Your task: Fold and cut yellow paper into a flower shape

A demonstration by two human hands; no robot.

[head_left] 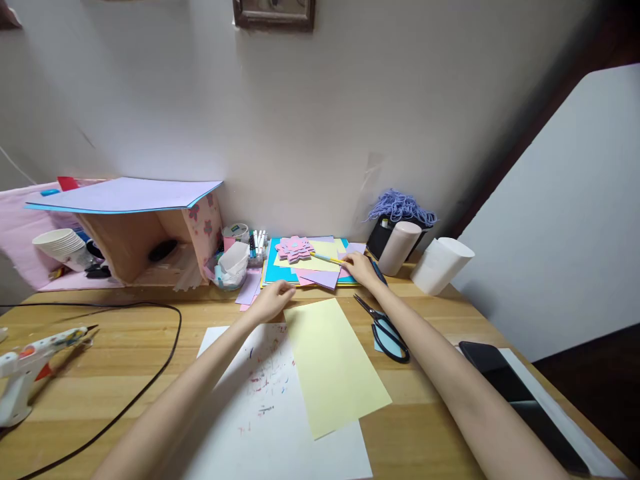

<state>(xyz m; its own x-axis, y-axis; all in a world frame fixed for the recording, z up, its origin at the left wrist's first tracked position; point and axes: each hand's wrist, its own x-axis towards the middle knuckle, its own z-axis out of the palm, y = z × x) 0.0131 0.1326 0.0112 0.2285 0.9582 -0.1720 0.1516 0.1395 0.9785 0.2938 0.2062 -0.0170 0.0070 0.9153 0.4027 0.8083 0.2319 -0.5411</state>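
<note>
My right hand (359, 268) reaches to the back of the table, its fingers closed on the end of a slim yellow-and-blue pencil (326, 258). The pencil lies over a stack of coloured paper (280, 274), and a pink layered paper flower (294, 249) rests on that stack. In front of the stack is my left hand (271, 301), loosely bent with nothing visible in it. Below both hands, a pale yellow sheet (340, 367) partly covers a white sheet (260, 413) marked with small coloured strokes. Black-handled scissors (384, 330) lie under my right forearm on a light blue scrap.
At left stand a glue gun (30, 367) with a black cord (173, 347) and an open pink box (145, 253). Markers (259, 243) stand behind my left hand. Paper rolls (443, 267), purple yarn (400, 207) and a black phone (520, 400) are at right.
</note>
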